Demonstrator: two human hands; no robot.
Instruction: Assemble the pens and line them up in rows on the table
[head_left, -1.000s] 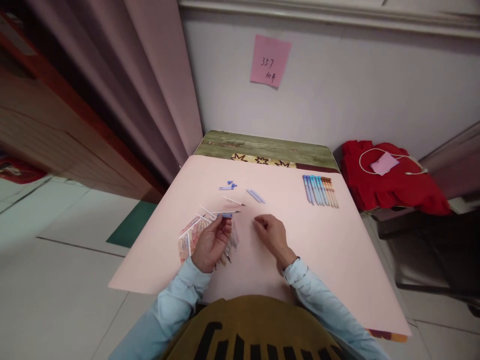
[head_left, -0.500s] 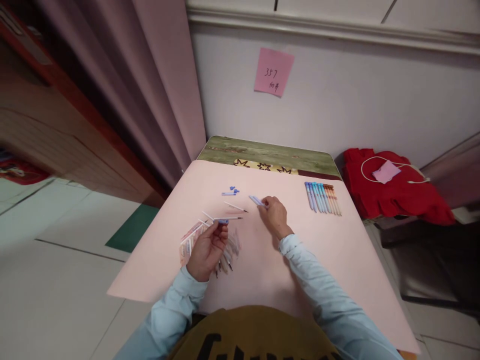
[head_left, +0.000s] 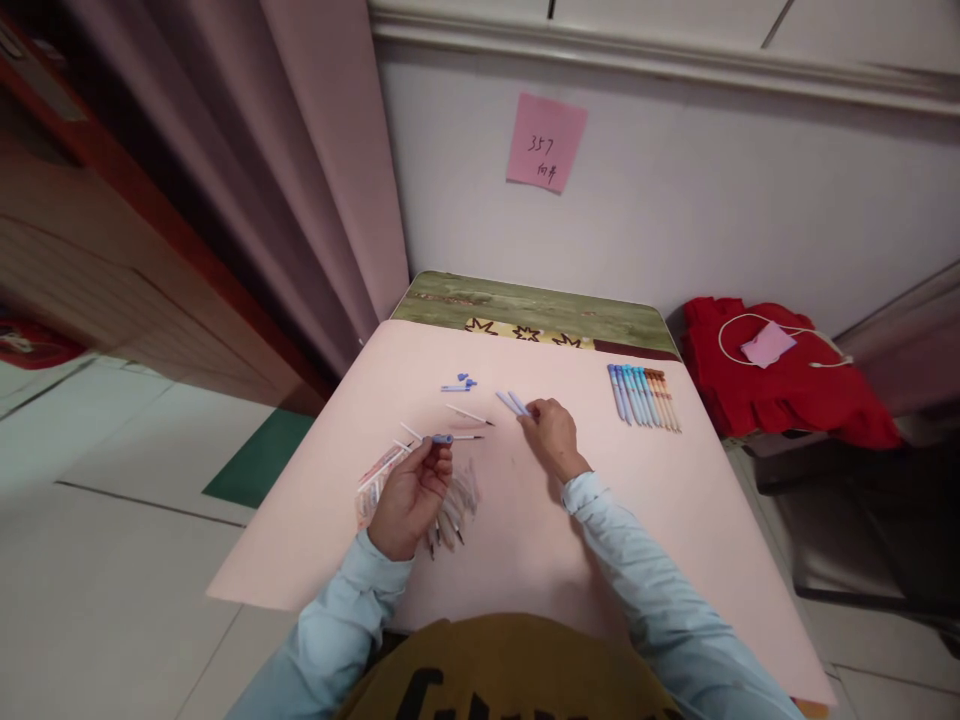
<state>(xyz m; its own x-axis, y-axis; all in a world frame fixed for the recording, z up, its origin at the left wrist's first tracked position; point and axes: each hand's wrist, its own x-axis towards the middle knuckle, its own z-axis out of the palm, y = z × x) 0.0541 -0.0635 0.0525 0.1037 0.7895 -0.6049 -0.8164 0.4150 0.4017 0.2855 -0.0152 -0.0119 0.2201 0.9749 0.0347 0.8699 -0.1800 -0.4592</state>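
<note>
My left hand (head_left: 416, 495) is closed in a pinch on a short blue pen barrel (head_left: 442, 439). A white ink refill with a dark tip (head_left: 469, 437) shows just past it. Under and beside that hand lie a pile of clear pen parts (head_left: 450, 520) and several white refills. My right hand (head_left: 556, 440) is at the middle of the table, fingertips together on pale blue pen barrels (head_left: 514, 402); whether it grips one or both is hidden. Between the hands, one loose refill (head_left: 471, 415) rests on the pink sheet (head_left: 600, 560).
Small dark blue pen pieces (head_left: 459, 387) lie beyond my left hand. A row of assembled blue and brown pens (head_left: 643, 397) stands out at the right. Red cloth with a white cord (head_left: 787, 385) is beside the table; a wall rises behind it.
My right hand has shifted slightly right, and the two pale blue barrels now appear farther apart. The blue barrel in my left hand has turned a little.
</note>
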